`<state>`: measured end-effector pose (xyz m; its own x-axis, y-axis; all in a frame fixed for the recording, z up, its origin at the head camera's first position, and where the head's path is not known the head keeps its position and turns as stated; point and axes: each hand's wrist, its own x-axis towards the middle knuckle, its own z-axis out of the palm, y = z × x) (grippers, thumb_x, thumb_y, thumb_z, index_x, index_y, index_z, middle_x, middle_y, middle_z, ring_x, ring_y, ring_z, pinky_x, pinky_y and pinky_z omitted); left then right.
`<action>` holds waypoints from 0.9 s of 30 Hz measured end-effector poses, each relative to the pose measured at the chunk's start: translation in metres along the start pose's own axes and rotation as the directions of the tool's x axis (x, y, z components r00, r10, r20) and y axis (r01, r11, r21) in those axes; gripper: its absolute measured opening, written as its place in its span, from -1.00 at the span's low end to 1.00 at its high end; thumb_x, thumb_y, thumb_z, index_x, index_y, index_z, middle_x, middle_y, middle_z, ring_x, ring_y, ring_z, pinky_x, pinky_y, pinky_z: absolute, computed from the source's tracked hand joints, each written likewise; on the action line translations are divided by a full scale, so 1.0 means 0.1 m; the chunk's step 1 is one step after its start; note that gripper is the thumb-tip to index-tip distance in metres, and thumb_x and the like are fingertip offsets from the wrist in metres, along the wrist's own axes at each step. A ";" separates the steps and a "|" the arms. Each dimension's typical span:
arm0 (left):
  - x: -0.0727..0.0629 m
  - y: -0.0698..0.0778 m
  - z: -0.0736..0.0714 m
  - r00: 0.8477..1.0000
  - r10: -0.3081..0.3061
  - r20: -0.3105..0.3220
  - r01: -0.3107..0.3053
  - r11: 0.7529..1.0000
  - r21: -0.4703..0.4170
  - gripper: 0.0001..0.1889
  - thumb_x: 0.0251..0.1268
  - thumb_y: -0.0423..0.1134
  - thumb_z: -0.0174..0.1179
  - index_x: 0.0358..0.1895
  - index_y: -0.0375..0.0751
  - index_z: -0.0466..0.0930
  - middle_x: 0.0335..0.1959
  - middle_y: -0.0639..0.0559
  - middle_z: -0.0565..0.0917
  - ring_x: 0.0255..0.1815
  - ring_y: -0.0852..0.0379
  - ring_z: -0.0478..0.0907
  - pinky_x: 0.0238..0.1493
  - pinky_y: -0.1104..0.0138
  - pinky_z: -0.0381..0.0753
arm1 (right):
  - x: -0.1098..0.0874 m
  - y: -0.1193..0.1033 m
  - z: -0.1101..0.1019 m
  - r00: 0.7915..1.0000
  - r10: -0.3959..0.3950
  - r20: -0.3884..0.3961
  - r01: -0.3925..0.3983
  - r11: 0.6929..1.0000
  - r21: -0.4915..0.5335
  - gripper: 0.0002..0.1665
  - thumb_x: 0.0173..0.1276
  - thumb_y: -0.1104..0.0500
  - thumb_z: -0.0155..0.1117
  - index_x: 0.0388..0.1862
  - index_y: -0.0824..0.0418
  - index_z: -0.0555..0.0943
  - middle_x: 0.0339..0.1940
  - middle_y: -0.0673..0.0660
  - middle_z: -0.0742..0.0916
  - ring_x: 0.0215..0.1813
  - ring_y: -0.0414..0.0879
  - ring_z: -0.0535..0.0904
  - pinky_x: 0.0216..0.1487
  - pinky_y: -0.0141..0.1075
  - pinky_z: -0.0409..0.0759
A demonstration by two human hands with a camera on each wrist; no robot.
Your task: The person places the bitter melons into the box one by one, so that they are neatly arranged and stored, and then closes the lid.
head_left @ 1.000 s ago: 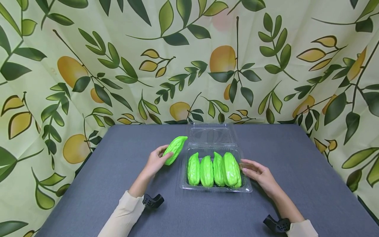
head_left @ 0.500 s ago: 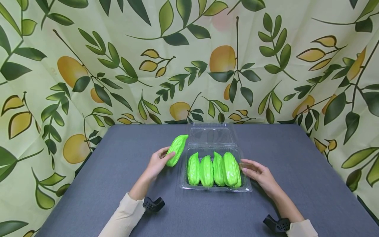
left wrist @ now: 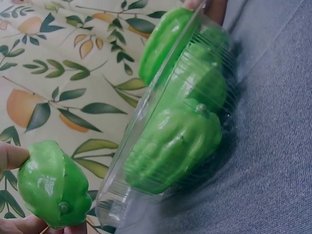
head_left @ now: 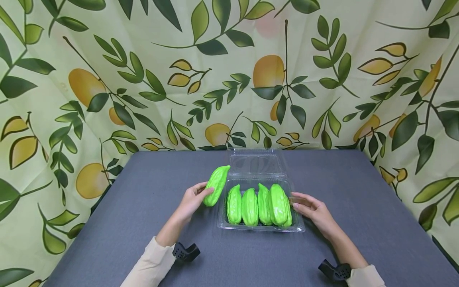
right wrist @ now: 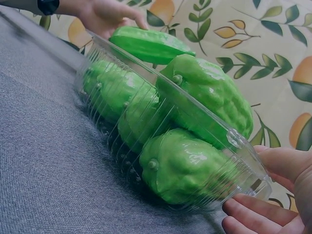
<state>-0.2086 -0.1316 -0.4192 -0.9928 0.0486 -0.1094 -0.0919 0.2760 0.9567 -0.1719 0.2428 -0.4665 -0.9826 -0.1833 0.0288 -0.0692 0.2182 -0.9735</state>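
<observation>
My left hand (head_left: 191,202) holds a bright green bitter melon (head_left: 217,185) between thumb and fingers, raised just left of a clear plastic clamshell box (head_left: 224,225). Its pointed tip leans up and to the right. Inside the box lie several more green bitter melons (head_left: 250,207), side by side. One bitter melon (right wrist: 209,100) rests on top of the others at the right end. My right hand (head_left: 315,212) grips the box's right side, thumb near the rim and fingers (right wrist: 258,212) lower on the wall.
The box's clear lid (head_left: 256,164) is folded back behind it. A grey cloth covers the table (head_left: 172,167). Behind the table hangs a leaf-and-fruit patterned curtain (head_left: 229,95). Each wrist wears a black camera mount (head_left: 186,252).
My left hand has moved a little to the right with the bitter melon, nearer the box's left edge. My right hand stays in place on the box.
</observation>
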 end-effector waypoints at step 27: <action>-0.10 0.08 0.12 0.996 0.013 0.086 -0.004 0.994 -0.107 -0.49 0.33 -0.28 0.09 0.29 -0.47 0.36 0.10 -0.36 0.60 -0.18 0.36 0.55 0.02 0.48 0.52 | 0.00 -0.01 0.00 1.000 -0.007 0.003 0.007 1.000 -0.001 -0.38 0.42 0.14 0.18 0.34 0.44 0.33 -0.08 -0.42 0.67 -0.01 -0.53 0.59 -0.03 -0.59 0.59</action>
<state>-0.1980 -0.1181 -0.4136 -0.9837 0.1342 -0.1196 -0.0958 0.1711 0.9806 -0.1719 0.2423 -0.4660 -0.9816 -0.1880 0.0345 -0.0759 0.2179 -0.9730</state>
